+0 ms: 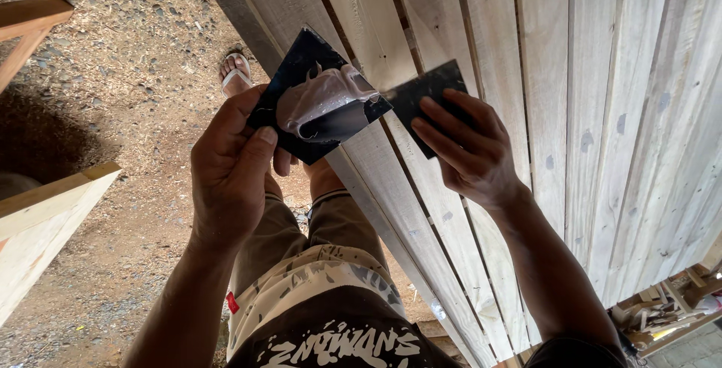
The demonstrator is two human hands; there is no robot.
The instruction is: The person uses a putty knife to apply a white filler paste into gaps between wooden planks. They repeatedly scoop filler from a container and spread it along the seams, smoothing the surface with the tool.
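An outdoor woodworking yard: a slatted panel [571, 112] of raw planks, sawdust over the dirt ground [128, 90], pale timber frames [37, 210], and wood offcuts [662, 311] piled nearby.

Your left hand [229, 169] holds a dark square plate [316, 105], smooth and glossy. On it sits a wet, shiny blob of pale grey putty [323, 97]. Your right hand [470, 154] presses a dark scraper [429, 97], thin and matt, on the planks [541, 75]. The planks are bare pale wood, unpainted, with visible grain and grey filled spots. The ground [128, 90] is rough gravel and sawdust. Your shorts [316, 278] are printed cloth.
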